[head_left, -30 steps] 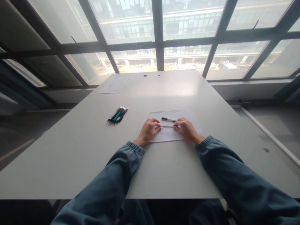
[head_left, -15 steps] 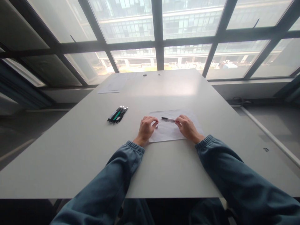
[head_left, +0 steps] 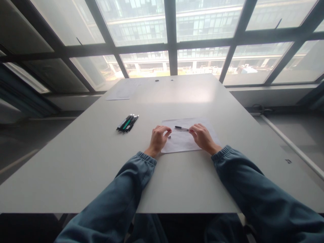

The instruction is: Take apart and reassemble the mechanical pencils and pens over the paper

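A white sheet of paper lies on the grey table in front of me. On its far part lies a thin pen with a black tip pointing left. My right hand rests on the paper, its fingertips pinched on the pen's right end. My left hand sits at the sheet's left edge with fingers curled and thumb against forefinger; what they hold is too small to make out. A tiny dark piece lies just beside that hand.
Several pens, black with one green, lie bunched together to the left. Another sheet sits at the table's far left corner. Large windows run behind the table, and floor drops off on both sides.
A thin rod held between both hands a second ago is out of sight. My right hand moved up to the pen's end. My left hand drew back and curled its fingers.
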`<move>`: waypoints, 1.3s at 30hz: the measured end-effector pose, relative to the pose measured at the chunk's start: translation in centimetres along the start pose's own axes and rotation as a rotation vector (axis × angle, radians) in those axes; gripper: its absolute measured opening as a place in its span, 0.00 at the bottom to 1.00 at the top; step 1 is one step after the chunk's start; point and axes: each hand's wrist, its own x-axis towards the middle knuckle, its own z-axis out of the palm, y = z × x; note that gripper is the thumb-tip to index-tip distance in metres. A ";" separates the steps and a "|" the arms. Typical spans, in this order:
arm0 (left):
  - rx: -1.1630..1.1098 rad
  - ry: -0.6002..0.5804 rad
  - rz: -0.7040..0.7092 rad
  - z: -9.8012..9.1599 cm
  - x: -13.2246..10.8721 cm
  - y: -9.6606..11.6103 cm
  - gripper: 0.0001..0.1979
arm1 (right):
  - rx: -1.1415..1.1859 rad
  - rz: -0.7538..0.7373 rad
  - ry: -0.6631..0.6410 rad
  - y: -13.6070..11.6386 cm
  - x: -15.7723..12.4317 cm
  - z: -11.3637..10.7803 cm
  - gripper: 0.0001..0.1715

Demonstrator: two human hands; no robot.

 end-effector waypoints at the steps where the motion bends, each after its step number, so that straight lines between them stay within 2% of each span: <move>1: 0.000 -0.004 -0.003 0.0 0.0 0.0 0.03 | 0.000 -0.003 -0.002 0.0 0.0 0.0 0.10; 19: -0.033 -0.047 0.041 0.2 0.0 0.0 0.03 | -0.017 -0.045 -0.023 -0.2 0.1 0.0 0.10; 34: -0.152 -0.089 0.094 0.3 0.0 0.8 0.02 | 0.184 -0.088 -0.063 -0.6 0.0 0.0 0.10; 39: -0.174 -0.101 0.074 0.2 -0.1 0.9 0.02 | 0.256 -0.073 -0.088 -0.6 -0.2 0.0 0.11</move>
